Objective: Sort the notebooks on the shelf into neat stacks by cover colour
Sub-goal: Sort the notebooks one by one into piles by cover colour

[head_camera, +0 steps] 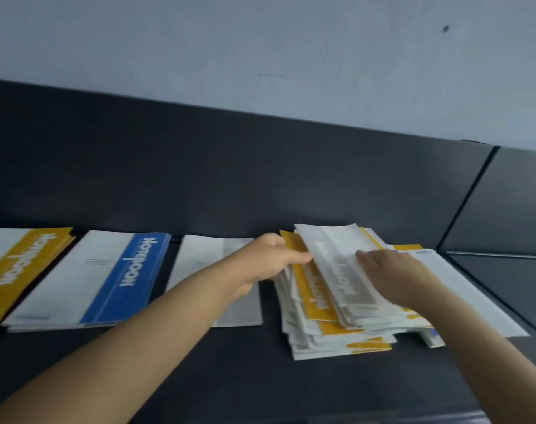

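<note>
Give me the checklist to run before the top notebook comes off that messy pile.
1. Top cover's colour read: grey notebook tops the mixed pile: ok.
2. Left hand grips the pile's left edge, but which notebooks it holds: cannot tell.
3. Right hand rests flat on the grey cover: ok.
4. Drop spot free: the third stack is crossed by the left forearm: not ok.
5. Yellow stack and blue stack squared: ok.
6. Mixed pile squared: fanned and skewed: not ok.
</note>
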Available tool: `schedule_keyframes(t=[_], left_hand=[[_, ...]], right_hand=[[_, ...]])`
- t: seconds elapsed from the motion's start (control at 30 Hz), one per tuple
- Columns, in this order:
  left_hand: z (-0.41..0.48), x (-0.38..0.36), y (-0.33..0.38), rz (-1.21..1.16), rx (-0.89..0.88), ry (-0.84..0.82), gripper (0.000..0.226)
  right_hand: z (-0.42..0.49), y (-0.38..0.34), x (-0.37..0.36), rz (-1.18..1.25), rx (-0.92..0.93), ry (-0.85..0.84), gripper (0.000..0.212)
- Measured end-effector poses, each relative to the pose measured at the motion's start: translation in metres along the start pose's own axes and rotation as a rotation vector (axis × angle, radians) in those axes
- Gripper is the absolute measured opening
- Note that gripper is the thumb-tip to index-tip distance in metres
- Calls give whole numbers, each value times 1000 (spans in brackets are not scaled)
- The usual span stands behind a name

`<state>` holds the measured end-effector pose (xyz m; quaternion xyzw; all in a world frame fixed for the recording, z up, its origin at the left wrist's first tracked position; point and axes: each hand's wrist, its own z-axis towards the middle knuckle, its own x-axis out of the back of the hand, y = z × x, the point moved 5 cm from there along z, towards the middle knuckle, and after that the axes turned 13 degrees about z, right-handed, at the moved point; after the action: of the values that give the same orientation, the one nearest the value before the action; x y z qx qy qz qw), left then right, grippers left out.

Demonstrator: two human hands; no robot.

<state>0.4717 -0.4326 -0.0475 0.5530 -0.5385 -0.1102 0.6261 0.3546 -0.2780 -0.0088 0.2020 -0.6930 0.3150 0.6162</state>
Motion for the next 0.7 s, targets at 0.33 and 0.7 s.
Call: schedule_keyframes(t=[0.33,0.7], left_hand=[[0,-10,27,-131,-108,359,53],[-53,126,3,102,-149,6,60]], right_hand=[[-6,-20,-8,437,270,-175,41],[34,-67,29,1487,192,45,68]])
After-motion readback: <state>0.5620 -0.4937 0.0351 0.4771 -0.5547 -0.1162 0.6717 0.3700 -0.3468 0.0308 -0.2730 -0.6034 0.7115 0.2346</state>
